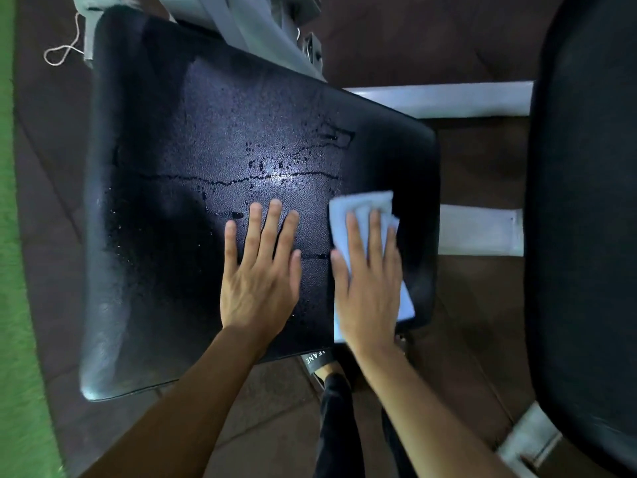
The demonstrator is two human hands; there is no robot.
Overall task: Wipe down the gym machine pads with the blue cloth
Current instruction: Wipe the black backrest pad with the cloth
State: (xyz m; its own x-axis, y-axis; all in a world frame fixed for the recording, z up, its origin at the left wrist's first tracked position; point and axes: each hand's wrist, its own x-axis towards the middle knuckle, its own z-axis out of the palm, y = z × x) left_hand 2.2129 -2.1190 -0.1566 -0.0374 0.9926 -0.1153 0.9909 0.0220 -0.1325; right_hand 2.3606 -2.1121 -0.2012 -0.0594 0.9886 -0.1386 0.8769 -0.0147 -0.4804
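Observation:
A large black seat pad (pixel 193 160) fills the middle of the head view, wet with droplets and cracked across its centre. My right hand (pixel 367 288) presses flat on the folded blue cloth (pixel 362 207) near the pad's right edge, fingers spread over it. My left hand (pixel 260 270) lies flat on the bare pad just left of the cloth, fingers apart, holding nothing. A second black pad (pixel 586 219) runs down the right side.
Grey metal frame bars (pixel 437 100) join the two pads, and more frame parts sit at the top. Brown floor mats lie below, with a green strip (pixel 13 270) along the left. A white string loop (pixel 62 53) lies top left. My leg and sandal show beneath the pad.

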